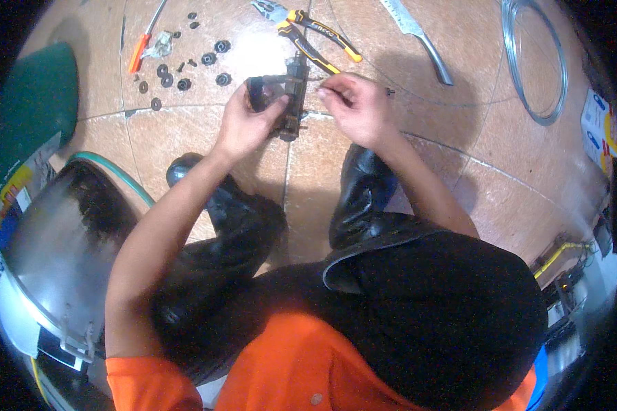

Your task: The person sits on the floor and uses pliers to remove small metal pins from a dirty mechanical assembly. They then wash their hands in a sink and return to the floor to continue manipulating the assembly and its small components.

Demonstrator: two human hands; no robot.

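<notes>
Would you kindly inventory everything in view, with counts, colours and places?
Metal part: one, dark, upper centre
Pliers: one pair, black-yellow, top centre
Knife: one, silvery, dark-handled, top right
Screwdriver: one, orange handle, top left
Crumpled scrap: one, whitish, top left
Small round parts: several, mostly black, top left
Wire coil: one, silvery, upper right
Tiled floor: one, tan, underneath
Rounded metal vessel: one, grey, left
Hose: one, green, left
Covering: one, green, far left
Printed package: one, white-blue, right edge
Boots: two, black, centre
Trousers: one pair, black, lower centre
Shirt: one, orange, bottom
Left hand: one, bare, holding the metal part
Right hand: one, bare, beside it
</notes>
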